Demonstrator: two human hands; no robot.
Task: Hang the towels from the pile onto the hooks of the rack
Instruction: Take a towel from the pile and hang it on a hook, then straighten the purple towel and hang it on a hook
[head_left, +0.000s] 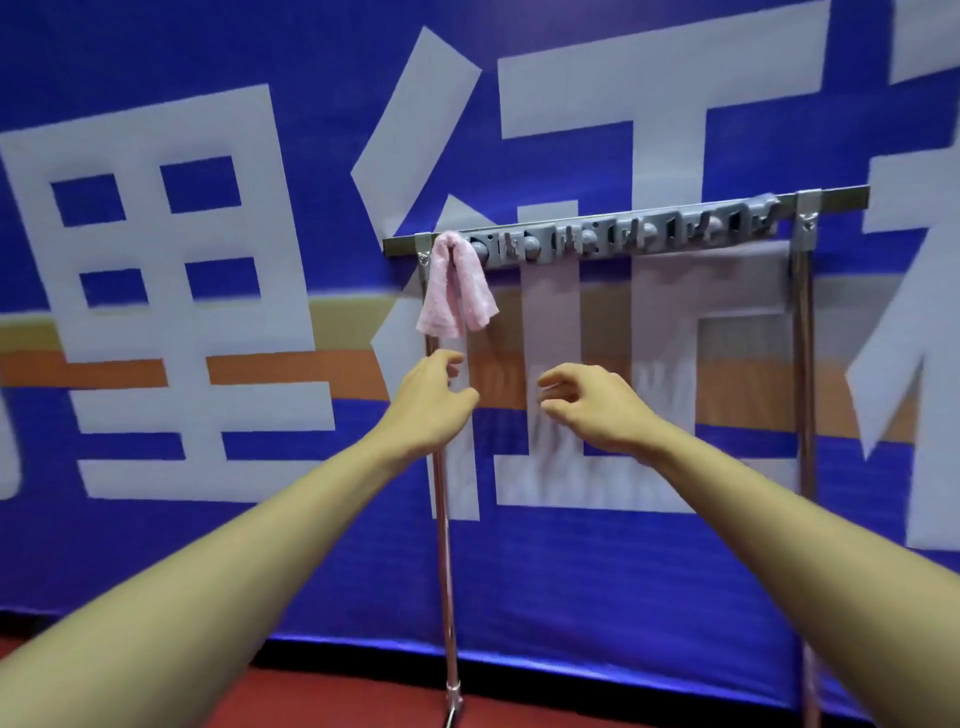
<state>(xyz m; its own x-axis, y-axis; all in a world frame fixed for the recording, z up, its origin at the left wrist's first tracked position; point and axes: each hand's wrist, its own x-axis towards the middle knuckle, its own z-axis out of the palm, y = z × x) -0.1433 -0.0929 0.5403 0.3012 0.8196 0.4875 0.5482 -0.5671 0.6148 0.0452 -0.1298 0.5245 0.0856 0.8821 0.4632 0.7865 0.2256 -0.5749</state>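
A pink towel (456, 288) hangs folded over the leftmost hook of the grey hook strip (623, 236), which is fixed along the top bar of a metal rack (804, 364). The other hooks along the strip carry nothing. My left hand (435, 400) hovers just below the towel, in front of the rack's left pole, with loosely curled fingers and nothing in it. My right hand (592, 405) is level with it, a little to the right, fingers also loosely curled and holding nothing. The towel pile is out of view.
The rack stands on two thin metal poles, the left one (444, 545) reaching down to a red floor (311, 701). Right behind it hangs a big blue banner (208, 312) with white characters.
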